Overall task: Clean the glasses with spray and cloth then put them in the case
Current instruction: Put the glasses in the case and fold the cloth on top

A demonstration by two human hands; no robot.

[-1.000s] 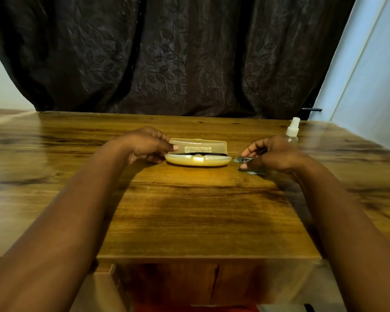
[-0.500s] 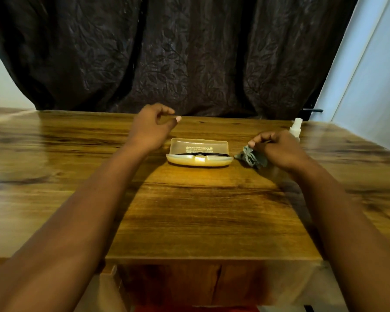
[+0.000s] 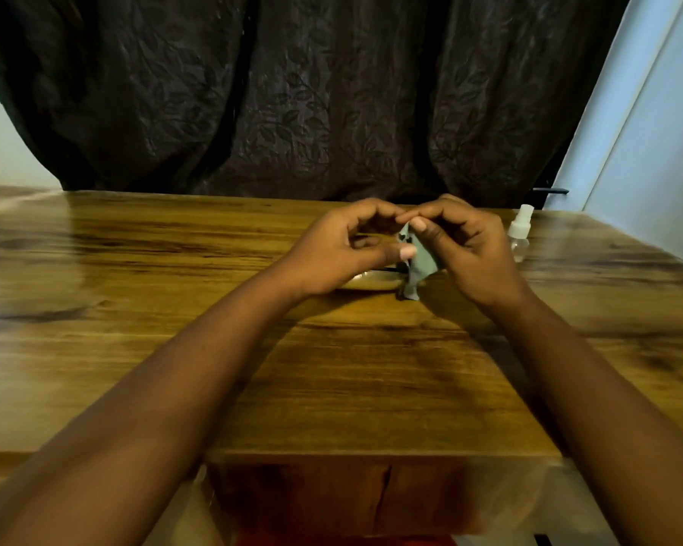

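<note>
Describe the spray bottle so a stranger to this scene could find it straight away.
On the wooden table, look to the far right side, near the dark curtain. Just right of the right hand stands the spray bottle, upright and untouched. It is the only clear, see-through thing with a white nozzle; the grey cloth beside it is soft and opaque.

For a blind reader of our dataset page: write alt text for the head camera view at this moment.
Two bare hands meet above a wooden table, the right hand and the left hand both pinching a small grey cloth that hangs between them. Behind them lies an open yellowish glasses case, mostly hidden; a clear spray bottle stands to the right, before a dark curtain.
</note>
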